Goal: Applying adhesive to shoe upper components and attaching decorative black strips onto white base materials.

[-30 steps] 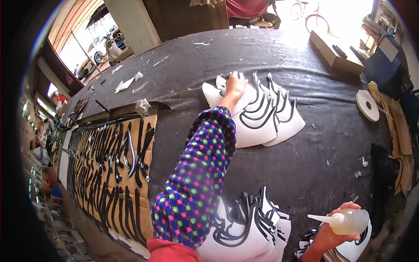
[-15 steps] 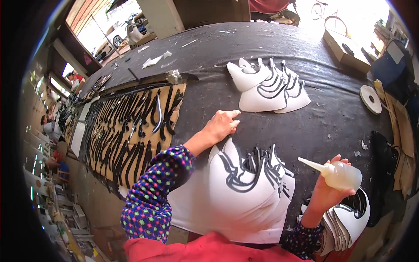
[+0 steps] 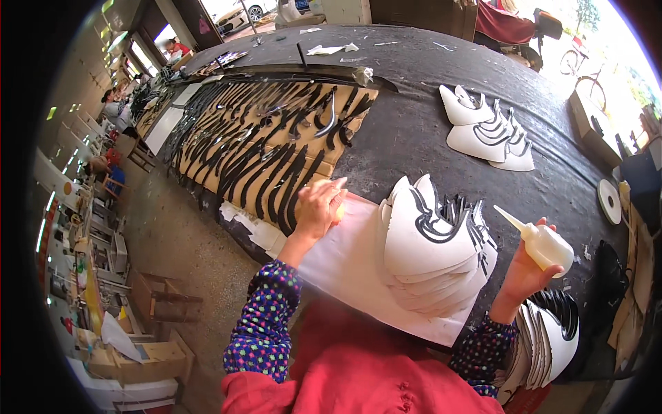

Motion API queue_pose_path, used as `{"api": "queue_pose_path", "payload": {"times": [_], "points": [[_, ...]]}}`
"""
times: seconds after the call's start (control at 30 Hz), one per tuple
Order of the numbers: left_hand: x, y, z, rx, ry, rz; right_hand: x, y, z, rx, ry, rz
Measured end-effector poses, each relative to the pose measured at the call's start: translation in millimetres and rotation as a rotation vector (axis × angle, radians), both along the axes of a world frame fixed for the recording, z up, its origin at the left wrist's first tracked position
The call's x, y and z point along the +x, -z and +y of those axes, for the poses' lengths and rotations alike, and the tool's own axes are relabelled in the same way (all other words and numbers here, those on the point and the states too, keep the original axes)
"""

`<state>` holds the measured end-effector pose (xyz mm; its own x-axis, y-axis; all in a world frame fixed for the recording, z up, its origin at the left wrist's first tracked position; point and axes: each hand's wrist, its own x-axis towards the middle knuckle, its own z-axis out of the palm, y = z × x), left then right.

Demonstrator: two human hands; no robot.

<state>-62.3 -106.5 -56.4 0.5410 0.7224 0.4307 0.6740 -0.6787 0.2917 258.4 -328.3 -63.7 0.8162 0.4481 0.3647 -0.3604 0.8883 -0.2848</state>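
My left hand (image 3: pixel 319 209) is over the near edge of the cardboard sheet (image 3: pixel 350 131), beside the ends of several curved black strips (image 3: pixel 284 181). Its fingers are loosely bent and slightly apart, a little blurred, and nothing shows in them. In my right hand (image 3: pixel 522 276) is a translucent squeeze bottle (image 3: pixel 549 250) with a long thin nozzle pointing up and left. Between my hands lies a fanned stack of white curved pieces (image 3: pixel 429 241) with black strips along their cut-out edges. The stack rests on a pale sheet (image 3: pixel 331 259) at the table's near edge.
Farther back on the black-covered table (image 3: pixel 414 76) sits a smaller group of similar white pieces (image 3: pixel 483 141). Another stack (image 3: pixel 552 338) is by my right forearm. A roll of white tape (image 3: pixel 609 201) and a long box (image 3: pixel 593 127) lie at the right. People work at the far left.
My left hand has moved from beyond the white stack, leftward and nearer, to the strips on the cardboard. My view has turned left. My right hand still holds the bottle.
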Motion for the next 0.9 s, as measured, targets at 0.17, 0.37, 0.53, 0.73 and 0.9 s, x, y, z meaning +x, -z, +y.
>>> {"api": "queue_pose_path", "payload": {"times": [0.17,0.37,0.53,0.73,0.9], "points": [[50,-11,-49,0.151,0.075,-0.174,0,5,-1,-0.062,0.004,-0.053],[138,-21,-103,-0.116,0.34,-0.07,4,11,-2,-0.078,0.006,-0.044],[148,-16,-123,-0.217,0.287,0.0,1,4,-2,-0.07,0.022,-0.066],[145,-29,-126,-0.415,0.357,-0.368,-17,-32,-18,-0.034,0.157,-0.088],[124,-57,-113,-1.008,0.477,-0.35,-40,-63,-52,0.073,0.183,-0.084]]}}
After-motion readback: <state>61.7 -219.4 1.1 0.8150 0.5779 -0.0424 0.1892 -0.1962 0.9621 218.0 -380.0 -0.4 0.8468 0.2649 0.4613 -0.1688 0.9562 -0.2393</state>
